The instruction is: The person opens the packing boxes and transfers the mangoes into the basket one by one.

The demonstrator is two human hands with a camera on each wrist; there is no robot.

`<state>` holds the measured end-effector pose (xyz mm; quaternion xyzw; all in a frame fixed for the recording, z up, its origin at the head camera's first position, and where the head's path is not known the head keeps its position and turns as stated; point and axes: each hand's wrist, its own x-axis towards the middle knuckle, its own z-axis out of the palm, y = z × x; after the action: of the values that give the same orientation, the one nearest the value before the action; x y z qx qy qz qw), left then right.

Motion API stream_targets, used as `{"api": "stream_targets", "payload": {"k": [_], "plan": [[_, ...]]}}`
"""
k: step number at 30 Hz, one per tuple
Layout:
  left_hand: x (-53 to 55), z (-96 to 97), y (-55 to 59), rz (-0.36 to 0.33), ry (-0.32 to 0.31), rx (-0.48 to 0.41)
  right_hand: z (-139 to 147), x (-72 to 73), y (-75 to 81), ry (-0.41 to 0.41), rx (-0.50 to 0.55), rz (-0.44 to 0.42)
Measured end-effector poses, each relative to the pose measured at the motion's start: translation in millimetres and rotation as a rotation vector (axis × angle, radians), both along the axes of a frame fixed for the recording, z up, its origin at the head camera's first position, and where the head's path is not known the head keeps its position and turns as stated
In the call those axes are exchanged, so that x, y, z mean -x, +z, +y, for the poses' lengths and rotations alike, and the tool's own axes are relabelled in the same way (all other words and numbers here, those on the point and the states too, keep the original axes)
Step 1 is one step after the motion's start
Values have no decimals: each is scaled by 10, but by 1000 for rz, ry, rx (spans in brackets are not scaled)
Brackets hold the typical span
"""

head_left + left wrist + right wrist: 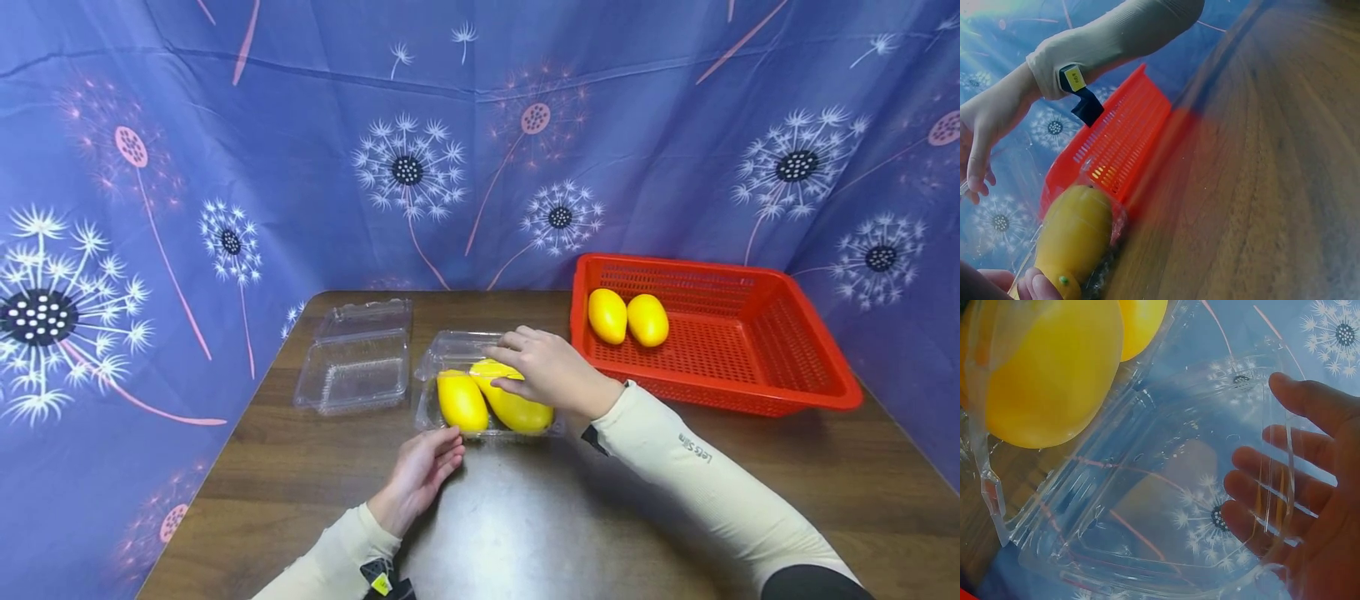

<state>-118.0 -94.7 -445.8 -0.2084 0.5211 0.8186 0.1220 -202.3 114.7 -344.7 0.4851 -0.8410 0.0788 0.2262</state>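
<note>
Two yellow mangoes (462, 402) lie in a clear plastic clamshell box (427, 408) in the middle of the table. Its hinged lid (1147, 506) stands raised at the back. My right hand (543, 367) reaches over the mangoes and grips the lid's edge, thumb on one side and fingers on the other in the right wrist view. At the front left of the box, my left hand (423, 471) touches the near rim with loosely extended fingers. In the left wrist view, its fingertips (1041, 286) are beside a mango (1079, 225) with a green stem spot.
A red perforated basket (750, 342) stands at the back right, with two more mangoes (648, 321) in its left end. Left of the box lies another clear clamshell (360, 375), opened. A blue dandelion-print cloth (300, 167) hangs behind the wooden table (300, 483).
</note>
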Motion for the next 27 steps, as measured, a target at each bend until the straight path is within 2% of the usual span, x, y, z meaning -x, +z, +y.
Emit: {"api": "stream_targets", "payload": {"k": [6,12,27], "plan": [[-12,-24,-33,4,32,33,-3,5,-13,26,11,0],[22,-82,-23,37,99,63,-2,3,-1,34,13,-16],[132,-246,-10,20,122,114,15,44,35,24,-28,5]]}}
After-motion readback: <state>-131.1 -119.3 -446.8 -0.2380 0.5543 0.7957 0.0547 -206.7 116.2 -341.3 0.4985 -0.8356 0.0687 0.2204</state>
